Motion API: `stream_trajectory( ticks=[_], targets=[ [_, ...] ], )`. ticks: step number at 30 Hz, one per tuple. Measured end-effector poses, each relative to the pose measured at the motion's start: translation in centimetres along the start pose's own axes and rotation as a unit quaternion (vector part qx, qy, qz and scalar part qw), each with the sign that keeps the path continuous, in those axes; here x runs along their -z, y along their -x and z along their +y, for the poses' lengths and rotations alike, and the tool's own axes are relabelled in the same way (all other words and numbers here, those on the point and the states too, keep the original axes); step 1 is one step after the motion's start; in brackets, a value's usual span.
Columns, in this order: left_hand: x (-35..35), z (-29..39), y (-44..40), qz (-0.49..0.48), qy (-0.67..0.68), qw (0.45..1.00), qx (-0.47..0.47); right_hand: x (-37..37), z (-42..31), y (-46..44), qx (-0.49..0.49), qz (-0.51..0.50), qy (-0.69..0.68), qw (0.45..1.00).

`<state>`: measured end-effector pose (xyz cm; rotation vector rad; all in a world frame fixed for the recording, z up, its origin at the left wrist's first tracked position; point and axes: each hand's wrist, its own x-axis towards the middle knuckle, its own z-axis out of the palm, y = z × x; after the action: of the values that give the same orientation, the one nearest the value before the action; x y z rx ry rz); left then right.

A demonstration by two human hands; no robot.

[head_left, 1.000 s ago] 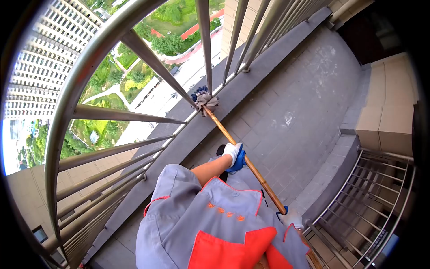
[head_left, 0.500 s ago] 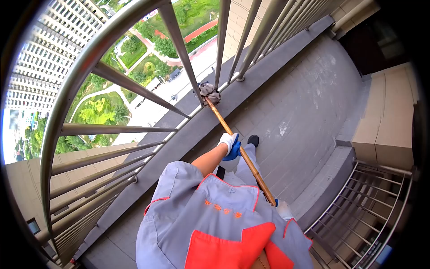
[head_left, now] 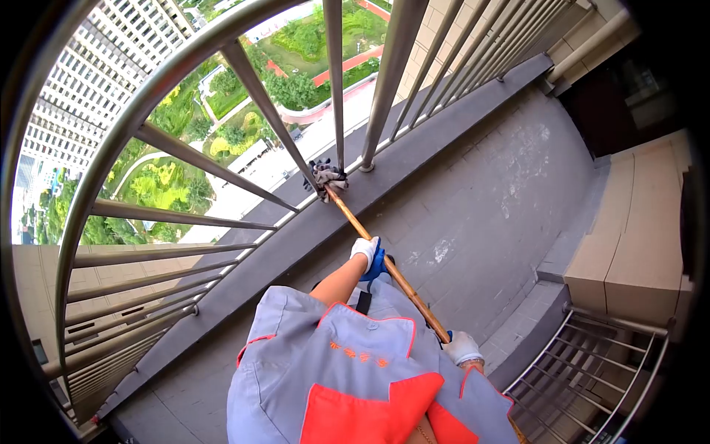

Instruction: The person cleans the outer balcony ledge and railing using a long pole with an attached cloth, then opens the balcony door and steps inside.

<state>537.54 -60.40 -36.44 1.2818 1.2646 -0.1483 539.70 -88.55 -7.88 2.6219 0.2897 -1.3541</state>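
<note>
A wooden pole (head_left: 414, 296) runs from a grey cloth mop head (head_left: 326, 178) down past my body. The mop head sits on the ledge at the foot of the railing bars, partly pushed between them. Wrapped round the middle of the pole is my left hand (head_left: 371, 257), in a white and blue glove. My right hand (head_left: 461, 346), gloved the same way, is closed on the pole lower down, beside my grey and red jacket (head_left: 362, 337).
A curved metal railing (head_left: 159, 85) stands along the grey ledge (head_left: 414, 152), with a deep drop beyond it. Tiled floor (head_left: 473, 222) lies to the right, with a beige wall block (head_left: 629, 229) and a second railing (head_left: 592, 362) at the lower right.
The view has shifted. The mop head has moved left along the ledge, relative to the railing bars. Both hands still hold the pole, and the right one shows more fully.
</note>
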Motion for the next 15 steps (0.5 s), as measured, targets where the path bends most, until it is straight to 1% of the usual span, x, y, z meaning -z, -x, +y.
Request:
stream_trajectory(
  ticks=[1, 2, 3, 4, 5, 6, 8, 10, 11, 12, 13, 14, 15],
  targets=[
    [0.0, 3.7, 4.2, -0.028, 0.166, 0.983, 0.076, 0.6, 1.3, -0.1, 0.004, 0.005, 0.009, 1.000],
    [-1.6, 3.9, 8.4, -0.055, 0.196, 0.978, -0.049, 1.8, 3.6, -0.1, 0.010, 0.008, 0.025, 1.000],
    [-3.9, 3.0, 7.8, -0.076, 0.155, 0.984, -0.043, 2.6, 6.3, 0.1, -0.012, -0.010, -0.006, 1.000],
    [-6.4, 1.9, 5.7, -0.068, 0.069, 0.995, 0.030, 3.4, 8.9, 0.3, -0.029, -0.023, -0.041, 0.998],
    [-8.9, 0.9, 3.6, -0.071, -0.017, 0.992, 0.104, 5.0, 10.5, 1.4, -0.023, -0.015, -0.034, 0.999],
    [-11.9, -0.3, 4.5, -0.130, 0.084, 0.977, 0.147, 6.7, 12.4, 3.1, -0.021, -0.007, -0.024, 0.999],
    [-11.0, 7.1, 12.6, -0.189, 0.149, 0.958, 0.153, 8.3, 16.6, 4.5, -0.009, 0.016, -0.094, 0.995],
    [-13.1, 7.6, 11.1, -0.119, 0.079, 0.990, -0.016, 10.2, 16.2, 3.7, 0.005, 0.027, -0.089, 0.996],
    [-12.7, 9.0, 10.4, -0.119, 0.131, 0.984, -0.009, 11.4, 15.6, 3.5, 0.013, 0.032, -0.085, 0.996],
    [-11.3, 11.2, 9.8, -0.119, 0.183, 0.976, 0.000, 13.2, 11.5, 3.5, 0.001, 0.043, -0.078, 0.996],
    [-8.1, 14.9, 11.2, -0.169, 0.327, 0.927, 0.077, 12.3, 10.4, 0.7, -0.032, 0.065, -0.008, 0.997],
    [-7.6, 14.8, 8.6, -0.130, 0.263, 0.955, 0.038, 12.4, 7.8, -0.7, 0.007, 0.089, 0.024, 0.996],
    [-10.2, 9.8, 3.9, -0.144, 0.328, 0.933, -0.045, 11.9, 7.2, -2.0, 0.017, 0.061, 0.040, 0.997]
  ],
)
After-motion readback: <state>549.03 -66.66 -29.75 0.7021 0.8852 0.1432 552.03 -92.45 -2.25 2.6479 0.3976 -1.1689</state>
